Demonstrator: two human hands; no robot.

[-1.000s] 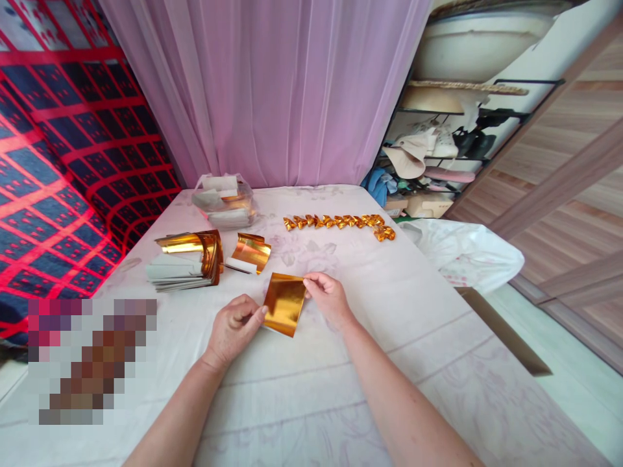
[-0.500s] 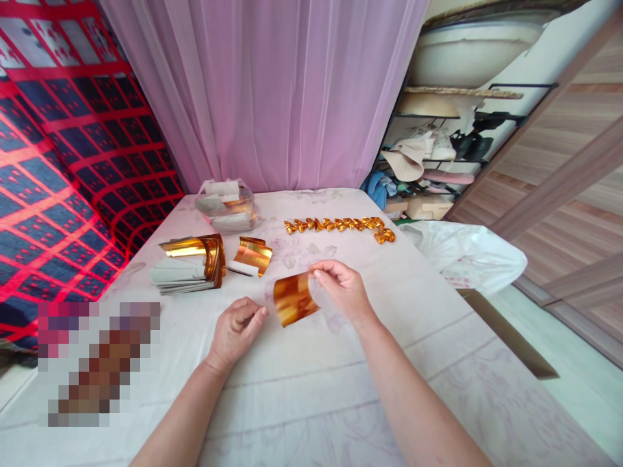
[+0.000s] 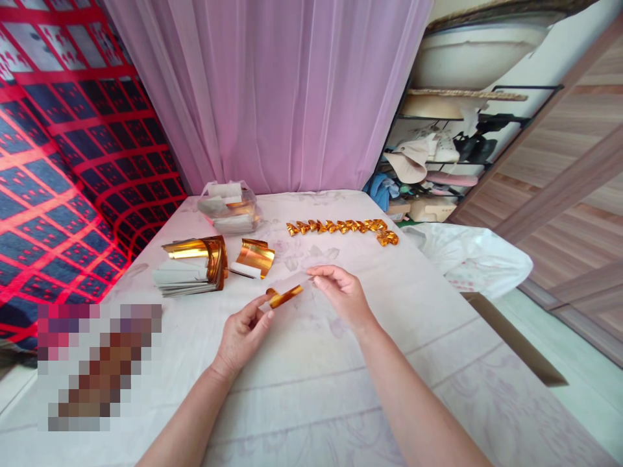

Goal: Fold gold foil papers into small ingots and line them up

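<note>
A sheet of gold foil paper (image 3: pixel 286 297) is held above the table between my two hands. Its pale side faces up and its shiny gold side shows along the curled near edge. My left hand (image 3: pixel 244 331) has thumb and fingers closed at the sheet's left end. With a pinch of thumb and forefinger, my right hand (image 3: pixel 342 295) grips its far right corner. Beyond my left hand lie a few loose gold sheets (image 3: pixel 257 256) and a thick stack of gold-and-grey sheets (image 3: pixel 187 272). Folded gold pieces (image 3: pixel 341 226) stand in a row farther back, hooking nearer at its right end.
A clear plastic bag (image 3: pixel 228 207) of more sheets sits at the table's back left. To the right of the table (image 3: pixel 311 402) are a white plastic bag (image 3: pixel 477 256) and a shelf rack (image 3: pixel 438 162). A purple curtain (image 3: pixel 292 97) hangs behind.
My left hand has opened somewhat and moved onto the sheet's left end, which it was apart from before. The sheet has tipped, so less of its gold side shows. My right hand keeps its pinch.
</note>
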